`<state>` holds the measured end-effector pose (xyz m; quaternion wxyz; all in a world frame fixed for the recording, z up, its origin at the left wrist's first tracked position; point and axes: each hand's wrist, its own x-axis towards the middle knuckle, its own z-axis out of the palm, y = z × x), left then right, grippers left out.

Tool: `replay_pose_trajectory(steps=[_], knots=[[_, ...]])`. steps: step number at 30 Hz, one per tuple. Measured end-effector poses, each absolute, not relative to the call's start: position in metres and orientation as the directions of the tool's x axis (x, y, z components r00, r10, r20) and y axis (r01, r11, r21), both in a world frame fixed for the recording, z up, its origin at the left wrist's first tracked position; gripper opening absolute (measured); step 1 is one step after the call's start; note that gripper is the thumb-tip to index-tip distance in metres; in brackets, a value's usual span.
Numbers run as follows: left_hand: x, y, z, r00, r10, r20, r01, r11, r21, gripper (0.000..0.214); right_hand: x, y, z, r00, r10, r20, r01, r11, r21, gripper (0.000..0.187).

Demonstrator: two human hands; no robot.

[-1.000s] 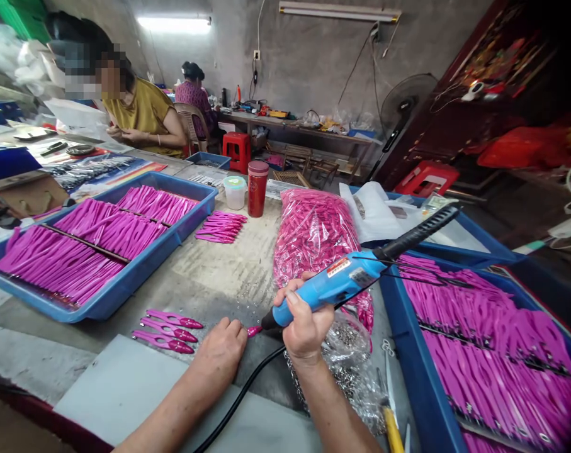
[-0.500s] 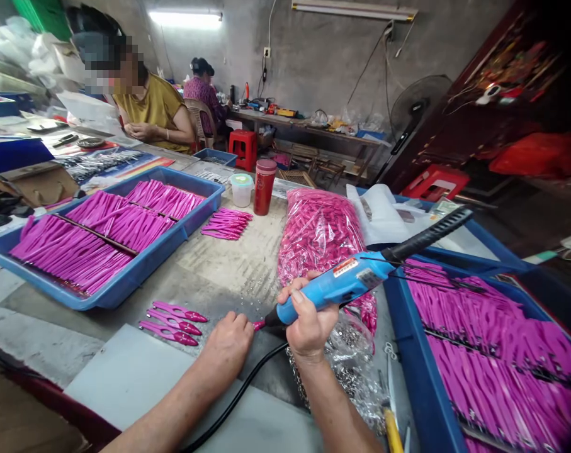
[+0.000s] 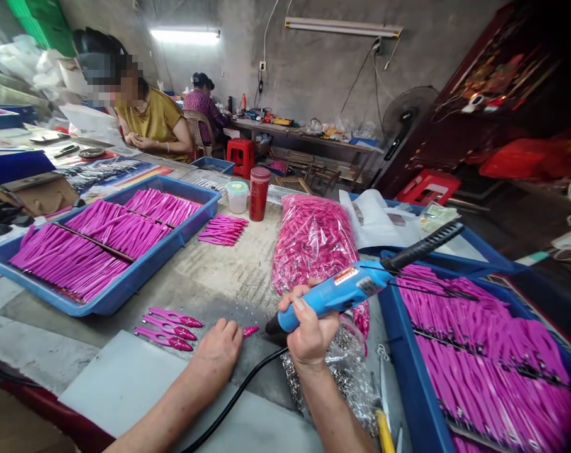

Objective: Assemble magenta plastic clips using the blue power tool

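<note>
My right hand (image 3: pixel 312 330) is wrapped around a blue electric screwdriver (image 3: pixel 335 292), held at a slant with its dark nose down to the left. My left hand (image 3: pixel 219 352) rests on the table, closed over a pink tweezer-shaped piece. Only that piece's darker magenta tip (image 3: pixel 250 330) sticks out past the fingers, a small gap from the screwdriver's nose. Left of this hand lie several finished-looking pink pieces (image 3: pixel 167 328) side by side. Under the right hand a clear bag of small metal parts (image 3: pixel 346 371) stands open.
Blue trays of pink strips stand at left (image 3: pixel 96 308) and right (image 3: pixel 403 371). A bag of magenta parts (image 3: pixel 313 239), a red tumbler (image 3: pixel 259 195) and a lidded tub (image 3: pixel 237 197) are farther back. A black cord (image 3: pixel 238 393) crosses the front. Scissors (image 3: pixel 383 384) lie at right. Two people sit beyond.
The screwdriver's nose has come away from the magenta tip. My left hand has shifted slightly left with the piece, and the view has tilted a little.
</note>
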<state>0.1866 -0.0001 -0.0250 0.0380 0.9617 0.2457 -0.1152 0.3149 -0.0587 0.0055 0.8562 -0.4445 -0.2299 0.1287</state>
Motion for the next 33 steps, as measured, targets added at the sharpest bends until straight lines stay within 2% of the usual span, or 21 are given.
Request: replay_pose_trajectory(steps=[4,11,16,21,24,29,33], knots=[[0.185,0.001,-0.033,0.880,0.427,-0.209,0.429,-0.902,-0.039,0.027,0.315,-0.057,0.004,0.853,0.429,0.295,-0.005,0.574,-0.819,0.026],[0.191,0.000,-0.029,0.860,0.431,-0.274,0.422,-0.902,-0.095,0.028,0.310,-0.049,-0.002,0.835,0.471,0.284,-0.034,0.560,-0.827,0.029],[0.187,0.001,-0.029,0.885,0.414,-0.211,0.421,-0.907,-0.014,0.026,0.305,-0.045,0.004,0.836,0.461,0.298,0.001,0.542,-0.841,0.031],[0.183,0.003,-0.035,0.871,0.479,-0.114,0.487,-0.871,0.065,0.024,0.302,-0.045,0.007,0.833,0.448,0.325,0.028,0.553,-0.833,0.029],[0.182,0.003,-0.040,0.879,0.474,-0.055,0.477,-0.873,0.102,0.023,0.302,-0.044,0.004,0.839,0.445,0.312,0.022,0.547,-0.837,0.030],[0.181,0.006,-0.046,0.888,0.458,0.032,0.451,-0.883,0.132,0.027,0.301,-0.040,0.000,0.840,0.464,0.282,-0.008,0.530,-0.848,0.031],[0.180,0.007,-0.049,0.893,0.449,0.029,0.441,-0.887,0.137,0.021,0.299,-0.035,-0.001,0.828,0.485,0.279,-0.021,0.526,-0.850,0.033]])
